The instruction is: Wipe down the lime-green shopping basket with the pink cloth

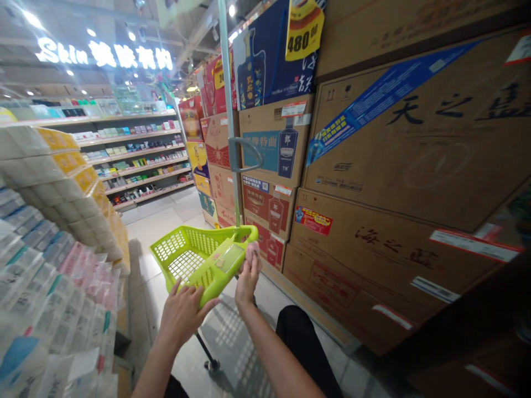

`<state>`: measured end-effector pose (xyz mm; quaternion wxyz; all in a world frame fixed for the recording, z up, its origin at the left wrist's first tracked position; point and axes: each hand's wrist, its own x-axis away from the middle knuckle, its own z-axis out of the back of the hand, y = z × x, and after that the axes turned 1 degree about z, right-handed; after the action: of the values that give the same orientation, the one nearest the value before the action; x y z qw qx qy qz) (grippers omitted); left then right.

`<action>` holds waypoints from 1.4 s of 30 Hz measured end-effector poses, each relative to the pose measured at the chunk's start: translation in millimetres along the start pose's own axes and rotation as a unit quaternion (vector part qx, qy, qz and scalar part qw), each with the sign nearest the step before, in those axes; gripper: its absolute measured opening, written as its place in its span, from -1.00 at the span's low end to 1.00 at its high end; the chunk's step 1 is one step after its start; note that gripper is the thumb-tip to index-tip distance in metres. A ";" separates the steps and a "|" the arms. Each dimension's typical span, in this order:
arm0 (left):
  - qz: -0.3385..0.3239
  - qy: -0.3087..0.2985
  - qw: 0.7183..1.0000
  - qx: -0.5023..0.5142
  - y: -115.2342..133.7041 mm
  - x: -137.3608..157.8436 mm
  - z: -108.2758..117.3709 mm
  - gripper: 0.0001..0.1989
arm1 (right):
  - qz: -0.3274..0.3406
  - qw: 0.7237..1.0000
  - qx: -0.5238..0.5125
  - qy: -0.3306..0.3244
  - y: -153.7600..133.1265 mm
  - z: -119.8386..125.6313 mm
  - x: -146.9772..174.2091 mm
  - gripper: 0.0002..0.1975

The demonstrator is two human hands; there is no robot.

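Observation:
A lime-green plastic shopping cart stands in front of me, with its basket tilted in view. My left hand holds the left end of its near rim, fingers laid over the top and thumb stretched along the near side. At the rim's right end, my right hand is closed around a crumpled pinkish cloth, which is pressed against the green plastic. Between my hands, a clear label panel is set into the handle. A grey pole with a loop bracket rises from the cart's right corner.
Stacked brown liquor cartons line the right side, close to my knee. On the left are piles of plastic-wrapped packs and white-and-yellow bundles. Stocked shelves stand beyond the tiled floor.

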<state>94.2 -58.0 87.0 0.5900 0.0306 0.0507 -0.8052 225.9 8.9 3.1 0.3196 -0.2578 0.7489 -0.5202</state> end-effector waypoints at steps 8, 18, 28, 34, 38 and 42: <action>0.039 -0.057 0.998 0.004 -2.3 -3.9 -7.9 -0.60 | 0.184 0.967 0.131 -0.121 1.6 14.8 32.2 -0.58; 0.089 -0.025 0.996 0.014 7.7 4.3 -15.0 -0.74 | 0.241 0.894 0.251 -0.283 -30.8 20.4 -38.8 -0.57; 0.116 0.015 0.992 0.051 43.4 4.7 -15.6 -0.81 | 0.185 0.858 0.236 -0.417 -66.2 -10.1 -104.3 -0.79; 0.000 0.162 0.972 0.172 48.1 15.6 -34.9 -0.72 | 0.170 0.794 0.289 -0.506 -76.2 -23.7 -108.5 -0.75; 0.028 0.286 0.937 0.201 50.5 21.0 -53.9 -0.30 | 0.171 0.767 0.315 -0.532 -77.2 -34.7 -102.6 -0.86; 0.076 0.350 0.913 0.196 56.7 24.0 -63.5 0.00 | 0.167 0.750 0.345 -0.540 -74.7 -41.5 -96.9 -0.81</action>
<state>140.2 -90.2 18.8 0.5759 0.4289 0.0927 -0.6898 263.1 79.6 104.6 0.8194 -0.2387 0.2527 -0.4558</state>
